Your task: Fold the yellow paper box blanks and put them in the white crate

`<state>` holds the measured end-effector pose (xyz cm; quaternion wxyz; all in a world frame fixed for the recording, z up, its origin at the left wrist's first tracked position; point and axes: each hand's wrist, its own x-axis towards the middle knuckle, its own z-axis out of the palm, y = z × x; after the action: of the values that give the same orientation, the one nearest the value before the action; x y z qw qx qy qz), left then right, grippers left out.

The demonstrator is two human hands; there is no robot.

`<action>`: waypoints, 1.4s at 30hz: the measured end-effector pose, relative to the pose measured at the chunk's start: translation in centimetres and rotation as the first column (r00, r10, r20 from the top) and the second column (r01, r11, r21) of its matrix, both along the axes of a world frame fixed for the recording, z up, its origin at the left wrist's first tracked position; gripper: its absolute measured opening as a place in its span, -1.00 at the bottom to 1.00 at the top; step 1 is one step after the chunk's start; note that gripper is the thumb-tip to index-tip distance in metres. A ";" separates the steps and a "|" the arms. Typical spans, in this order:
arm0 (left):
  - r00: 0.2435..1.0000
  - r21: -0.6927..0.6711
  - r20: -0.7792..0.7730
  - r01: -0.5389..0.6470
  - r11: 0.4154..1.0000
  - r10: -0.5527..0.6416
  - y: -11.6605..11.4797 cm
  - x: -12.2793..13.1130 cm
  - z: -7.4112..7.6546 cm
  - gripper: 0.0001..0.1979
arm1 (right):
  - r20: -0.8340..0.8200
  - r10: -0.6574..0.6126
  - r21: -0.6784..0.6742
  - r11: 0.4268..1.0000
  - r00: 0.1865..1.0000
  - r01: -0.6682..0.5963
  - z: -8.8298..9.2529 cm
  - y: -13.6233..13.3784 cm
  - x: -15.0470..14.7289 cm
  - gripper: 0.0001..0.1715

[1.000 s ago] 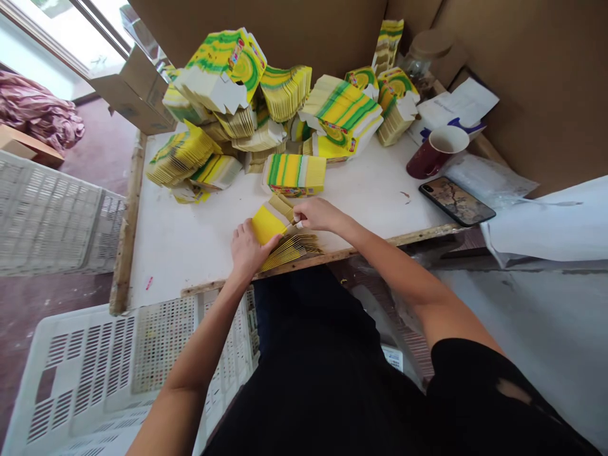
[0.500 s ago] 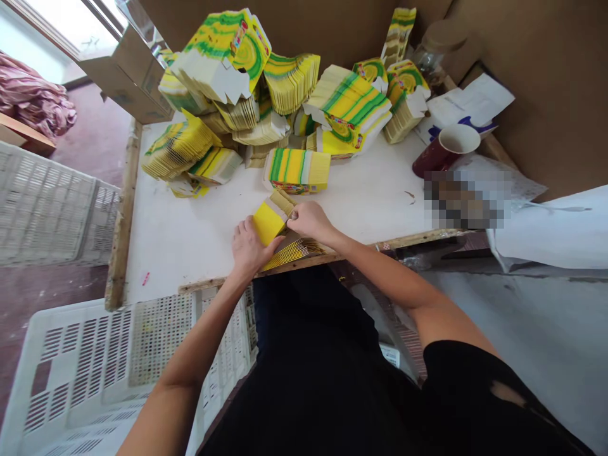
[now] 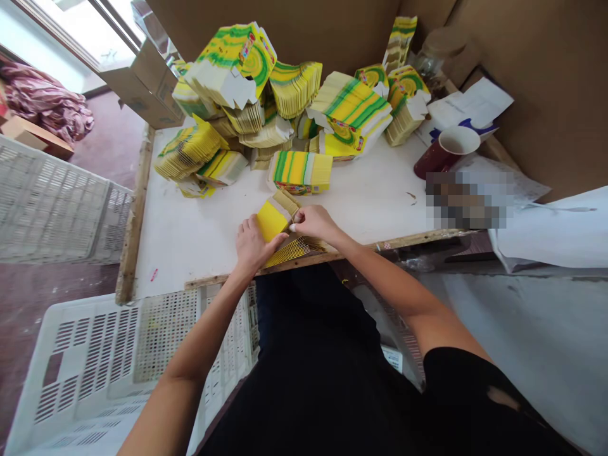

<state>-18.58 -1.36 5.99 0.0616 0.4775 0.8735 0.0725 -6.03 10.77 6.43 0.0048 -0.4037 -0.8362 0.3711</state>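
Observation:
A small yellow carton (image 3: 272, 219) with a grey-brown flap end (image 3: 287, 201) lies tilted near the table's front edge. My left hand (image 3: 251, 244) grips its left side, fingers along the far edge and thumb at the near edge. At the carton's right end, the fingertips of my right hand (image 3: 313, 223) are pinched together on the flap edge. Under and in front of it, a fanned stack of flat yellow cartons (image 3: 287, 252) lies along the table edge. Just beyond, a bundle of green-and-yellow striped cartons (image 3: 301, 171) rests on the white tabletop (image 3: 190, 237).
Several heaps of striped flat cartons (image 3: 351, 104) fill the table's back. To the right stand a dark red mug (image 3: 434, 158), papers (image 3: 479, 104), a glass jar (image 3: 430, 57) and a blurred-out item (image 3: 468, 201). White plastic crates (image 3: 90, 354) stand below, left.
The whole view has shifted slightly, so the table appears further right. My right fingertips have moved a little at the carton's flap end; my left hand keeps its hold.

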 end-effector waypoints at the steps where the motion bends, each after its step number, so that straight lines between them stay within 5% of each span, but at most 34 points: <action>1: 1.000 0.010 0.002 0.003 1.000 -0.003 0.0 -0.1 0.0 -0.29 | 0.006 0.014 0.032 0.999 1.000 -0.014 0.3 0.3 0.2 -0.86; 5: 1.000 0.036 0.018 -0.005 0.999 0.005 0.1 -0.4 -0.3 -0.35 | 0.012 0.096 0.093 0.991 0.995 -0.097 1.1 1.3 1.2 -0.72; 9: 0.999 0.029 0.039 -0.021 0.999 0.020 0.2 -0.7 -0.4 -0.32 | -0.002 0.249 0.013 0.968 0.968 -0.249 1.1 2.1 2.4 -0.67; 14: 0.999 0.038 0.028 -0.031 0.999 0.030 0.2 -0.6 -0.5 -0.31 | -0.089 0.495 -0.214 0.838 0.864 -0.502 0.6 2.7 4.0 -0.78; 20: 0.999 0.015 0.011 -0.035 0.999 0.035 0.2 -0.3 -0.4 -0.31 | -0.226 0.234 0.065 0.972 0.946 -0.225 -0.3 2.5 3.9 -0.63; 30: 0.999 0.001 0.014 -0.052 0.999 0.052 0.2 -0.3 -0.3 -0.31 | -0.171 0.355 0.407 0.875 0.919 -0.262 -2.2 1.4 4.7 -0.67; 35: 0.999 0.014 -0.006 -0.049 0.999 0.049 0.2 -0.3 -0.6 -0.31 | -0.117 0.396 0.401 0.858 0.911 -0.321 -1.6 1.5 3.5 -0.73; 42: 0.999 0.013 -0.044 -0.021 1.000 0.021 0.1 -0.4 -0.8 -0.31 | 0.150 0.208 0.337 0.908 0.967 -0.248 0.2 0.3 1.1 -0.67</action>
<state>-18.99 -1.22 5.17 0.0384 0.4701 0.8791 0.0679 -4.98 11.06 6.58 -0.0125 -0.3157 -0.9295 0.1902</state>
